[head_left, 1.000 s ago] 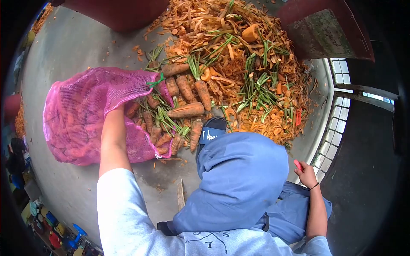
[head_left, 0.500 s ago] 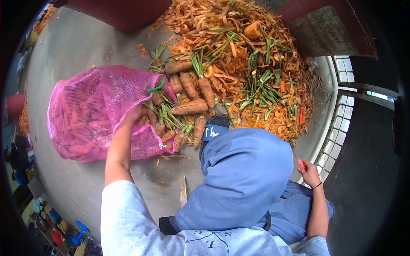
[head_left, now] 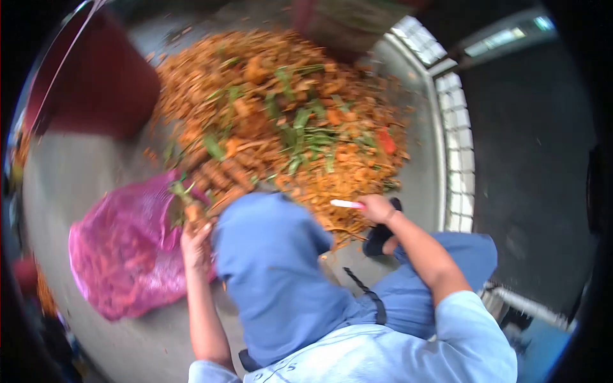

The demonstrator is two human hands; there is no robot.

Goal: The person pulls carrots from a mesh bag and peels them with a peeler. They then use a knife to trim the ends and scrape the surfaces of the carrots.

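Observation:
My left hand (head_left: 196, 247) is closed around a carrot (head_left: 192, 212) with a short green top, held upright beside the open mouth of a pink mesh bag (head_left: 169, 220). The bag bulges with carrots that show through the net. Over the orange scraps, my right hand (head_left: 377, 208) grips a small knife (head_left: 347, 204) with a pink handle, its pale blade pointing left. The picture is blurred by motion. Several unpeeled carrots (head_left: 220, 173) lie between the bag and the scraps.
A large heap of carrot peelings (head_left: 255, 83) with green stalks covers the floor ahead. A dark red bucket (head_left: 96, 83) stands at its left and another dark red container (head_left: 348, 25) behind it. White tiles (head_left: 458, 153) edge the floor on the right. My blue-trousered knee (head_left: 268, 242) is in front.
My left hand has come out of the mesh bag with a carrot. My right hand has moved forward and inward with the knife, over the scraps. The view has turned right.

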